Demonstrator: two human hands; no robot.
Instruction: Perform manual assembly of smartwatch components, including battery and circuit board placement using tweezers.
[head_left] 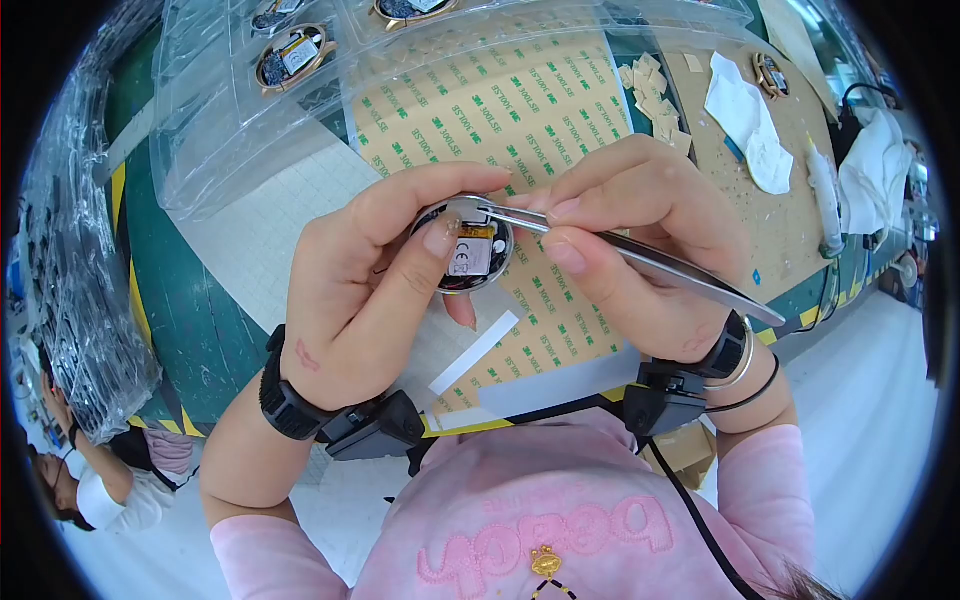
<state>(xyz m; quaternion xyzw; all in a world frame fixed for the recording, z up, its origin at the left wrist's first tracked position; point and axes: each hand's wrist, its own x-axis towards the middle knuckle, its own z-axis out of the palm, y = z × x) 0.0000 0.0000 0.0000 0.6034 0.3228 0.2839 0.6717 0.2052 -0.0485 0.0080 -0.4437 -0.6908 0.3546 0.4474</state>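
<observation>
My left hand [350, 270] is closed round the rim of an opened round watch case [472, 262], thumb on its inside edge. A silvery battery with a yellow strip and dark electronics show inside the case. In my right hand [650, 225] is a pair of metal tweezers [680, 268], pinched between thumb and fingers. The tweezers' tips reach into the upper part of the case, by a small pale piece that I cannot make out clearly. My left thumb and fingers hide the case's left side.
Clear plastic trays [230, 150] with several watch cases [293, 58] stand at the far left. Printed tan adhesive sheet [430, 110] lies under my hands. At right are a cardboard sheet [750, 225], white cloth [748, 125], another watch case [770, 76] and a white tube [825, 200]. A person sits far left.
</observation>
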